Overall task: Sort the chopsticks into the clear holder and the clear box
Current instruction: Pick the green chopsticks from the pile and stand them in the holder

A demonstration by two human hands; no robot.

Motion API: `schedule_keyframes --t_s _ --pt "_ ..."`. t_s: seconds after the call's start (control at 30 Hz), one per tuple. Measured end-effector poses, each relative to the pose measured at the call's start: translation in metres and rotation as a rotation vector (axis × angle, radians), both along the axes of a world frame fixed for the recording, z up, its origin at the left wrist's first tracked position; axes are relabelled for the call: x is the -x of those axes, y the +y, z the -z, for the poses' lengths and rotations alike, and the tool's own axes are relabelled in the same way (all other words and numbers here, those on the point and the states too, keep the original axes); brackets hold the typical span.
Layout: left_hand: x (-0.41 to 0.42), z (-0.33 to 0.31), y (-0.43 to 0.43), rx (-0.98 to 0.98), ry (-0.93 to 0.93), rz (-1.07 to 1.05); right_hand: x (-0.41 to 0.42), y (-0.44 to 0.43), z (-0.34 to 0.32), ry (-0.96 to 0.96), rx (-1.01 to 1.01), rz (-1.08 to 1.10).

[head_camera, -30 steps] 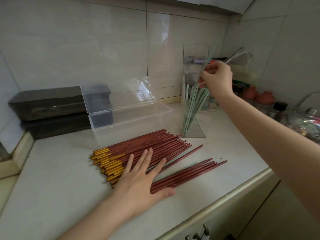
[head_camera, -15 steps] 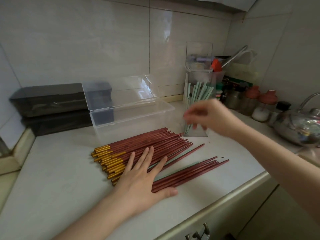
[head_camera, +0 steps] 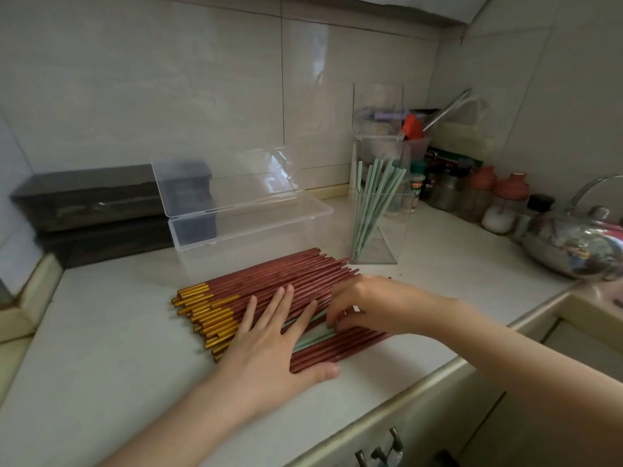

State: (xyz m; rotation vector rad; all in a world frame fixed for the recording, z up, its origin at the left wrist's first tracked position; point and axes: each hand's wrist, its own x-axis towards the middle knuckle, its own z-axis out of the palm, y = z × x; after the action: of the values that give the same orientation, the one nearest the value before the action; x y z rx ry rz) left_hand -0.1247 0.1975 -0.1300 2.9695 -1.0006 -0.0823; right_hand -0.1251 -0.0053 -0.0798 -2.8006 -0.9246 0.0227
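Chopsticks, red with gold ends [head_camera: 286, 274], lie piled at centre frame on the counter [head_camera: 101, 332]. One pale green chopstick [head_camera: 313, 338] lies among them, lower centre. Left hand [head_camera: 269, 345] rests flat on the pile, fingers straight and spread, holding nothing. Right hand [head_camera: 374, 301] has curled fingers with tips on the green chopstick; whether it is pinched, cannot tell. Clear box [head_camera: 256, 237], lid raised, sits just behind the pile. Clear holder [head_camera: 387, 237], right of the box, contains upright green chopsticks [head_camera: 371, 197]. Dark boxes [head_camera: 91, 197] at left; metal kettle [head_camera: 573, 247] at far right.
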Motion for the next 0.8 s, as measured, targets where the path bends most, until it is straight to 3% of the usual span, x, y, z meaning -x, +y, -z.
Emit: schedule_keyframes --t_s 0.2,0.4,0.5,0.67,0.8 --pt "0.000 -0.001 -0.001 -0.011 0.001 -0.007 0.003 0.000 0.003 -0.254 0.213 -0.070" --pt "0.001 -0.002 0.000 0.003 -0.003 -0.023 -0.007 -0.031 -0.022 -0.343 0.090 0.077" --pt "0.000 0.000 0.001 -0.004 -0.002 -0.015 -0.015 -0.042 -0.039 -0.432 -0.180 0.276" --pt "0.000 -0.001 0.000 -0.022 0.011 -0.015 -0.047 -0.049 -0.075 -0.383 -1.005 0.620" --pt "0.000 -0.001 0.000 -0.027 0.006 -0.014 -0.079 -0.058 -0.090 -0.344 -1.168 0.748"
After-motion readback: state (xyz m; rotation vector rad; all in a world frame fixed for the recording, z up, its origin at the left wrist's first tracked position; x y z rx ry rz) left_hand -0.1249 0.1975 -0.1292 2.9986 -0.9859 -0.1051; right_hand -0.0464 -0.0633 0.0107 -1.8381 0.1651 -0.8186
